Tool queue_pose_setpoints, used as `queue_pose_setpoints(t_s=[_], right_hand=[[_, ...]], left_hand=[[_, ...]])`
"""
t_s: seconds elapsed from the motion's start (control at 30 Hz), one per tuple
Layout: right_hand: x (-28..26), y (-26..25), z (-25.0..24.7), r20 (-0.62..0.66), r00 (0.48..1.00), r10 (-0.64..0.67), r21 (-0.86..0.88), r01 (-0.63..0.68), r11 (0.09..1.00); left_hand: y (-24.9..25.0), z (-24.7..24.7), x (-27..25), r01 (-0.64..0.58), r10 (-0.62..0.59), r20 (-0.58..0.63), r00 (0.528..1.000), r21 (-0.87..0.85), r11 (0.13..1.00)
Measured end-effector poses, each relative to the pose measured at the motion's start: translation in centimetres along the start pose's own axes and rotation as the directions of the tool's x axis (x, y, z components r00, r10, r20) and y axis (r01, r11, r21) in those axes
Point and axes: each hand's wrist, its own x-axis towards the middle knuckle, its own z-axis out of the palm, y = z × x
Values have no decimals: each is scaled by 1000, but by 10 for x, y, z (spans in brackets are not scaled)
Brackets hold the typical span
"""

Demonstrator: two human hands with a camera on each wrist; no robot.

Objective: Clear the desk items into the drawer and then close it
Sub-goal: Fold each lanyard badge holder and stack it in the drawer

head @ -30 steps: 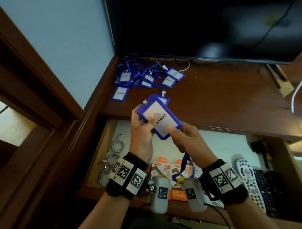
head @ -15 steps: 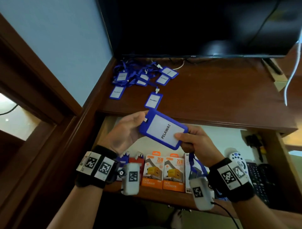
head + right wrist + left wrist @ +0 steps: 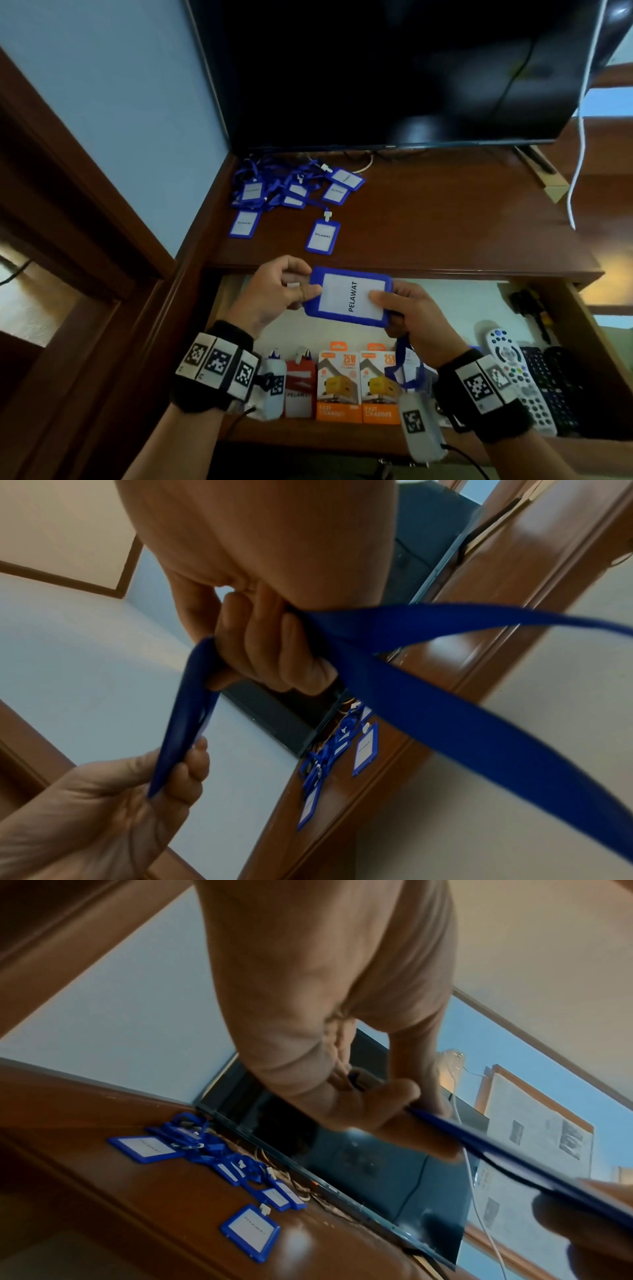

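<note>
From the head view, both hands clamp one flat blue badge holder (image 3: 351, 296) with a white "PELAWAT" card, over the open drawer (image 3: 582, 308) just off the counter's (image 3: 445, 219) front edge: left hand (image 3: 274, 294) pinching its left end, right hand (image 3: 407, 315) its right. More glossy blue holders (image 3: 294, 192) tangle at the polished wooden counter's back left corner under a dark screen (image 3: 394, 68). Boxed chargers (image 3: 359, 383) and remotes (image 3: 513, 373) line the drawer front.

The left wrist view shows the holder edge-on, blurred, thumb (image 3: 394, 1118) pressed beneath it.

The right wrist view shows curled fingers (image 3: 274, 647) trapping a woven blue lanyard (image 3: 445, 702), its far end cut off.
</note>
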Motion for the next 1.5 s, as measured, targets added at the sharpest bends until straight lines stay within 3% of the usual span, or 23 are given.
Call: queue_pose_setpoints(t_s=[0.2,0.3,0.37,0.47,0.7,0.8,0.93,1.0,1.1,1.17,1.23,1.33,1.5], right_hand=[[10,12,26,29,999,17,-150,-13,989],[14,20,31,26,1000,11,-257,-3,966],[14,23,34,3,1000,-16,-324,16,946],[12,26,38,-47,996,-80,-393,56,918],[7,29,31,-182,975,-126,-431,36,902],[1,25,37,-130,985,-114,-496,35,868],[-9,10,53,59,996,-61,-525,83,847],[-9,1,58,125,990,-69,-557,128,820],[0,-6,55,138,979,-148,-671,202,713],[8,-5,46,96,978,-188,-746,195,637],[14,-1,37,39,977,-211,-775,163,610],[17,14,27,-17,982,-190,-712,122,692],[18,39,31,-106,976,-189,-516,108,850]], left_hand=[[-7,-40,-5,99,-162,346,924,192,976],[-14,-52,-6,109,-221,443,869,263,959],[-20,-56,-6,135,-249,452,856,269,954],[-28,-57,-4,174,-264,385,884,254,952],[-38,-56,7,252,-258,63,964,96,963],[-39,-50,11,230,-225,-56,973,119,966],[-41,-31,10,127,-98,-124,987,249,960],[-41,-19,6,72,-55,-57,997,389,918],[-39,-10,-2,-7,-84,156,984,505,863],[-33,-13,-6,-92,-116,336,935,545,834],[-30,-20,-9,-119,-161,486,859,496,860],[-31,-29,-13,-80,-132,613,779,305,949],[-36,-26,-12,-44,58,627,777,-39,998]])
